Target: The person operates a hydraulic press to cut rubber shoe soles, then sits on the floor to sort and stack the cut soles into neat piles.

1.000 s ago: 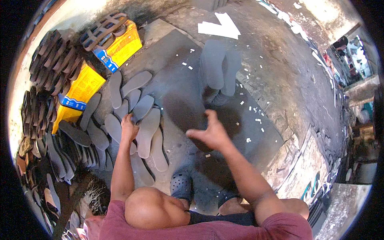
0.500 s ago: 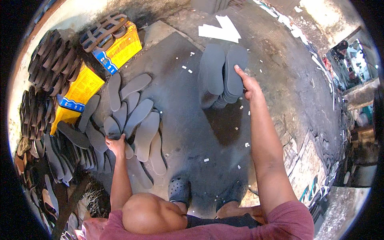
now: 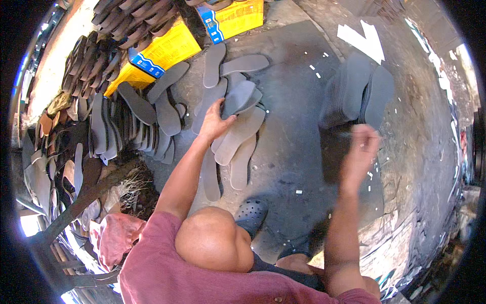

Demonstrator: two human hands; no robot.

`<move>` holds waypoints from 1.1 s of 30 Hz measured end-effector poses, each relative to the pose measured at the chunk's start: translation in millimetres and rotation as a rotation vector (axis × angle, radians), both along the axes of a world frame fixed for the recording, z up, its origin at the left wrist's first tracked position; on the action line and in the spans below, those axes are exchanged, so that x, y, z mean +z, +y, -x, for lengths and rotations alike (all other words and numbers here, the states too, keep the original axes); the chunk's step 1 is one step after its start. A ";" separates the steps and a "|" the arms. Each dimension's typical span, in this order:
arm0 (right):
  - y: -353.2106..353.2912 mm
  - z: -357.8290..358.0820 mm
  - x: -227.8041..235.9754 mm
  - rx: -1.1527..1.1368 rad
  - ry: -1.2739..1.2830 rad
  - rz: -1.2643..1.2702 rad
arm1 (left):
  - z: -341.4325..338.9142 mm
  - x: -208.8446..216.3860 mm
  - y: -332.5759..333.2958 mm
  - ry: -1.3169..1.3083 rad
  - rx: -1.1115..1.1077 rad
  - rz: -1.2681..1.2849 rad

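My left hand reaches into a loose pile of grey shoe soles on the floor, its fingers closed on the near end of one grey sole. My right hand is blurred in the air, holds nothing, and hovers just below a stack of dark grey soles to the right. My head and red shirt fill the lower middle. One dark clog on my foot shows below the pile.
Yellow cartons with blue bands lie at the back left, with more soles on them. Rows of upright soles and brown ones line the left. A white paper arrow lies on the concrete floor.
My right hand has drawn back toward me from the dark stack. My left hand has moved up and right into the loose pile and closed on a sole. The view has shifted.
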State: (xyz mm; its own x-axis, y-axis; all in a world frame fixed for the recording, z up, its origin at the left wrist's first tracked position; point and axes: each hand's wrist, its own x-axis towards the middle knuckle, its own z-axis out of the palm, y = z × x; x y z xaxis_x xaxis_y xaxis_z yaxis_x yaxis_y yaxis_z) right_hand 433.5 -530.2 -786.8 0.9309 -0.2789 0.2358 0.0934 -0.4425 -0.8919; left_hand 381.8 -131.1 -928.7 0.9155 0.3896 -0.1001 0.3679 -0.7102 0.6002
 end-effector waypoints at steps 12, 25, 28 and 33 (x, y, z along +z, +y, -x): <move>143.0 107.6 -196.7 0.243 0.973 -0.628 | 47.6 -27.0 -94.5 0.151 0.078 0.299; 56.6 55.4 -136.9 0.095 0.458 -0.205 | 58.0 2.0 -88.3 0.305 0.247 1.120; 83.0 74.9 -133.1 0.154 0.605 -0.256 | 89.5 -44.3 -92.7 0.252 0.178 0.639; 91.5 111.6 -170.5 0.295 1.162 -0.536 | 92.8 15.6 -160.1 0.222 0.452 1.041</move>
State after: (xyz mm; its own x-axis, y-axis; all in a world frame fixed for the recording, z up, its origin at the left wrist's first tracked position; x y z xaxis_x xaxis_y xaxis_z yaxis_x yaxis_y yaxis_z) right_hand 321.9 -438.7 -957.2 0.5559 0.1610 -0.8155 -0.8118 -0.1059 -0.5742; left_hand 289.0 -291.2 -913.2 0.6356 0.3111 -0.7066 0.6331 0.3137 0.7076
